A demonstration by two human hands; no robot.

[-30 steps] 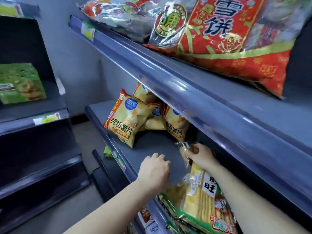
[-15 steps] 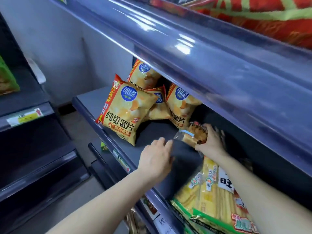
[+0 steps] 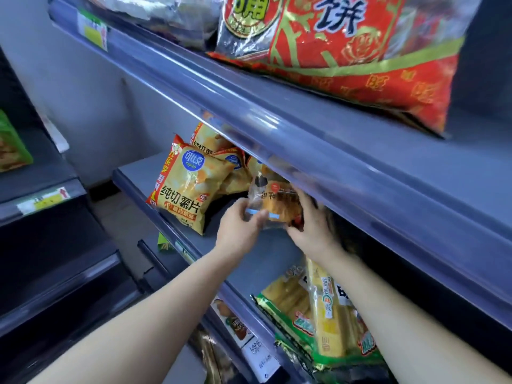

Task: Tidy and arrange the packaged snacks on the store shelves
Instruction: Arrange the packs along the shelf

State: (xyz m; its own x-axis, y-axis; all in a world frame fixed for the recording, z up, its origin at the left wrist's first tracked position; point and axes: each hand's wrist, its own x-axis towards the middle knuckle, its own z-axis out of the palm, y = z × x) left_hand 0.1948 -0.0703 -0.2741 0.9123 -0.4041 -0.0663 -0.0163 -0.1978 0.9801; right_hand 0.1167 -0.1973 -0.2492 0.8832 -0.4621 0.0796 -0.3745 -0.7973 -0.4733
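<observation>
A small clear snack packet (image 3: 273, 202) with orange-brown contents is held above the middle shelf (image 3: 257, 261). My left hand (image 3: 239, 227) pinches its left edge and my right hand (image 3: 311, 223) grips its right side from behind. Just left of it, several yellow potato chip bags (image 3: 188, 187) lean together on the same shelf. A clear bag of yellow cracker sticks (image 3: 318, 309) lies on the shelf under my right forearm. The back of the shelf is hidden by the upper shelf's edge.
The upper shelf (image 3: 277, 117) juts out over my hands and carries a large red rice cracker bag (image 3: 360, 51) and a silvery bag (image 3: 166, 15). A dark shelving unit (image 3: 41, 189) with a green packet (image 3: 11, 145) stands left. More packets (image 3: 235, 325) sit on a lower shelf.
My right hand has brought the small packet out and up from the shelf's back. My left hand lifted off the shelf and took hold of the packet's left edge.
</observation>
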